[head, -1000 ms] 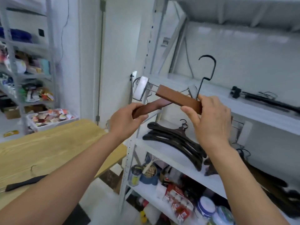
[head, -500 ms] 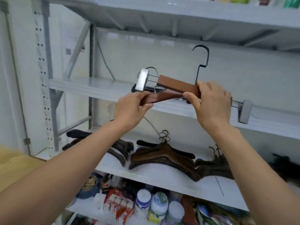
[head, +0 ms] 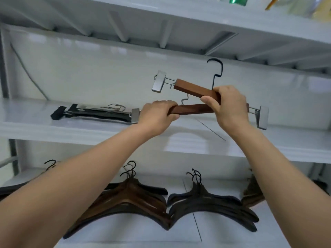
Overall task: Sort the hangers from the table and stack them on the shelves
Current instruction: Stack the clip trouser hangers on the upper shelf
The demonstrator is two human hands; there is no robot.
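I hold two brown wooden clip hangers over the middle shelf (head: 179, 138). My left hand (head: 157, 116) grips the lower clip hanger (head: 193, 109), which lies nearly level. My right hand (head: 231, 106) grips the upper clip hanger (head: 191, 89), tilted up to the left, with a black hook and silver clips at both ends. The two bars cross under my right hand. A stack of black clip hangers (head: 95, 113) lies on the same shelf to the left of my hands.
On the lower shelf (head: 197, 235) lie piles of curved hangers: a brown pile (head: 129, 199), a black pile (head: 211, 206) and a smaller brown pile (head: 252, 194) at right. The upper shelf (head: 179, 13) overhead carries several items. A grey upright post (head: 3, 68) stands at far left.
The view has swung right and up toward the shelves. Both hands with the two clip hangers have risen closer to the middle shelf, beside the black clip hangers.
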